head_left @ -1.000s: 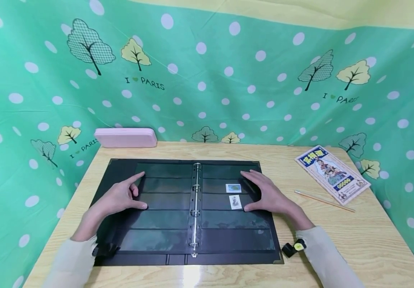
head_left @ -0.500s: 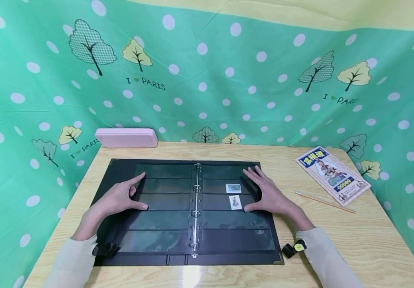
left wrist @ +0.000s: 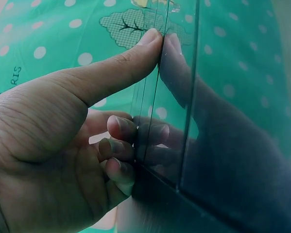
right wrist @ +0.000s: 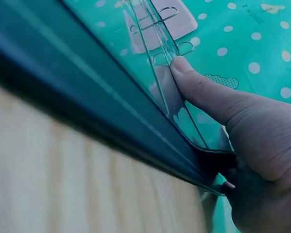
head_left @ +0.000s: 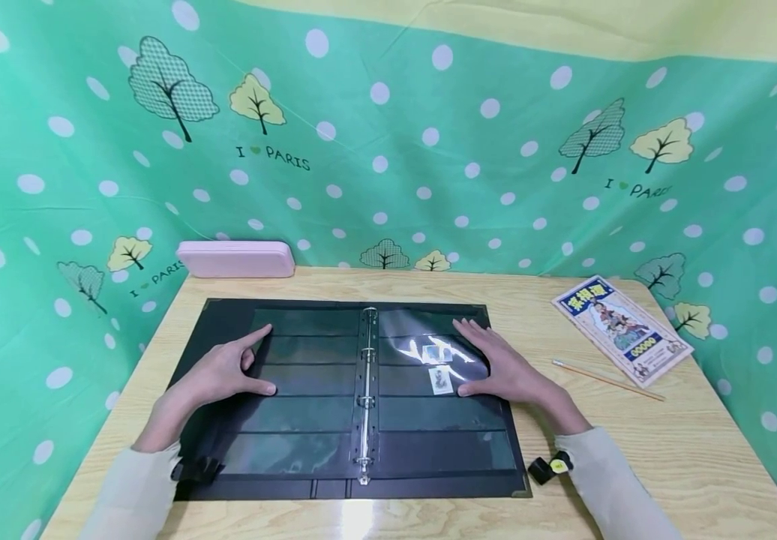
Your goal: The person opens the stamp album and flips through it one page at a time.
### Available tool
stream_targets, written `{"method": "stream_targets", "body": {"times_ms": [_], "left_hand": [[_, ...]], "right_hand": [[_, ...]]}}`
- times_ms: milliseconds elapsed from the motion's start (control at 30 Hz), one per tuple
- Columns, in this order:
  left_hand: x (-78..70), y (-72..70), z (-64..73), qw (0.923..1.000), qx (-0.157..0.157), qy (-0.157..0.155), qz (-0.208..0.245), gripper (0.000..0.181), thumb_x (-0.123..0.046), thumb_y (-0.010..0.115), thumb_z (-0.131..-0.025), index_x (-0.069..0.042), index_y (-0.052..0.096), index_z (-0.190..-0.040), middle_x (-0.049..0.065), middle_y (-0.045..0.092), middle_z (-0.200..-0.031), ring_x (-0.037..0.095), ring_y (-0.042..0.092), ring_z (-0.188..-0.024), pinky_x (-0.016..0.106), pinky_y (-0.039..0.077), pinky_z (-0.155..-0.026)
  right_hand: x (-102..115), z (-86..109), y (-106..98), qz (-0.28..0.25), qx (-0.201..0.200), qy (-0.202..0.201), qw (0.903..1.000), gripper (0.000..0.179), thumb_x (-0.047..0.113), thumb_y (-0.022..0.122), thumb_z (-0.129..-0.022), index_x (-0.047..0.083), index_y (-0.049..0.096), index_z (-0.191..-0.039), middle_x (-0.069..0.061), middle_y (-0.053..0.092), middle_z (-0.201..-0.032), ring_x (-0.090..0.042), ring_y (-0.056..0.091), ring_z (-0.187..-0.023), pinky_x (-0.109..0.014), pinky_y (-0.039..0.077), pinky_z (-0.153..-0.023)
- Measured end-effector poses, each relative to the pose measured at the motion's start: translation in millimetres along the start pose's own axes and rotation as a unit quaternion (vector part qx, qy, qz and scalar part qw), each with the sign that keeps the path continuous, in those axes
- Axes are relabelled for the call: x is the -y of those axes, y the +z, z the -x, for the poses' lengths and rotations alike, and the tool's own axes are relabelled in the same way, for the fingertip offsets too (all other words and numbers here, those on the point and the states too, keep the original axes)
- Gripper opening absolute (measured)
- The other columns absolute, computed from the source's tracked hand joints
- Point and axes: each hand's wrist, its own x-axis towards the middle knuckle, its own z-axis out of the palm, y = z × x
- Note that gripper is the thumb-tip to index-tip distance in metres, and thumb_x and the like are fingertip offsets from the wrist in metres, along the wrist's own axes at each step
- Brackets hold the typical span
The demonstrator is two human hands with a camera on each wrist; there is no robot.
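Note:
A black ring binder (head_left: pixel 334 487) lies spread on the table, holding clear pocket pages either side of its metal rings (head_left: pixel 365 401). In the right page's pockets sit two stamps, an upper blue-edged stamp (head_left: pixel 437 353) and a lower pale stamp (head_left: pixel 440 380). My left hand (head_left: pixel 223 367) rests on the left page, index finger and thumb stretched out; its other fingers curl loosely, touching the glossy surface in the left wrist view. Over the right page, my right hand (head_left: pixel 505 367) touches with its thumb, fingers extended. The right wrist view hides most of those fingers. Neither hand visibly grips anything.
A pink pencil case (head_left: pixel 236 259) stands at the back left. Toward the right lie a pencil (head_left: pixel 607 381) and a printed booklet (head_left: pixel 621 326) on the wooden table (head_left: pixel 685 450). A green dotted curtain (head_left: pixel 388 135) hangs behind and at both sides.
The right hand's fingers, spread apart half a second ago, have come closer together. Bright glare now crosses the upper right page and its top stamp. The left hand stays put.

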Motion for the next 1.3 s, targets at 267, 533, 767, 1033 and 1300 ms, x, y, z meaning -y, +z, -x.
{"method": "stream_targets", "body": {"times_ms": [267,533,767,1033,1300], "left_hand": [[0.4,1.8,1.2,1.0,0.001,-0.003,0.005,0.12,-0.039,0.101,-0.081,0.0,0.033,-0.173,0.002,0.048,-0.081,0.02,0.043,-0.069,0.034,0.03,-0.06],[0.4,1.1,-0.7,1.0,0.001,-0.001,0.006,0.119,-0.039,0.101,-0.081,0.0,0.034,-0.172,0.002,0.049,-0.081,0.02,0.044,-0.069,0.033,0.031,-0.06],[-0.1,0.8,-1.5,1.0,0.001,-0.004,0.009,0.118,-0.039,0.101,-0.081,0.0,0.035,-0.172,0.002,0.049,-0.082,0.02,0.045,-0.069,0.033,0.032,-0.06],[0.7,0.5,-0.4,0.9999,0.002,-0.002,0.011,0.119,-0.039,0.101,-0.081,0.0,0.035,-0.172,0.002,0.049,-0.082,0.02,0.045,-0.07,0.033,0.032,-0.06],[0.7,0.2,-0.3,0.9998,0.003,-0.004,0.017,0.118,-0.038,0.101,-0.082,0.0,0.035,-0.172,0.002,0.05,-0.084,0.02,0.046,-0.07,0.033,0.032,-0.06]], "right_hand": [[6,2.5,2,0.017,-0.009,-0.001,0.9998,0.115,0.039,0.097,-0.087,0.027,0.028,-0.178,-0.02,0.033,-0.179,-0.055,0.026,-0.163,-0.078,0.028,-0.125],[17,7.6,1,0.029,-0.051,-0.005,0.9983,0.105,0.029,0.094,-0.092,0.036,0.032,-0.176,-0.027,0.047,-0.161,-0.051,0.044,-0.148,-0.075,0.047,-0.108],[18,7.6,0,0.001,-0.072,-0.008,0.9974,0.104,0.024,0.087,-0.099,0.036,0.022,-0.179,-0.027,0.043,-0.165,-0.05,0.042,-0.148,-0.076,0.047,-0.108],[20,3.7,-1,-0.101,-0.094,-0.038,0.9898,0.105,0.017,0.084,-0.1,0.024,0.018,-0.18,-0.021,0.017,-0.183,-0.053,0.014,-0.167,-0.083,0.022,-0.123],[21,-0.6,0,-0.295,-0.165,-0.042,0.9402,0.107,-0.009,0.07,-0.102,0.024,0.006,-0.181,-0.003,-0.005,-0.187,-0.036,-0.002,-0.172,-0.046,0.013,-0.136]]}}
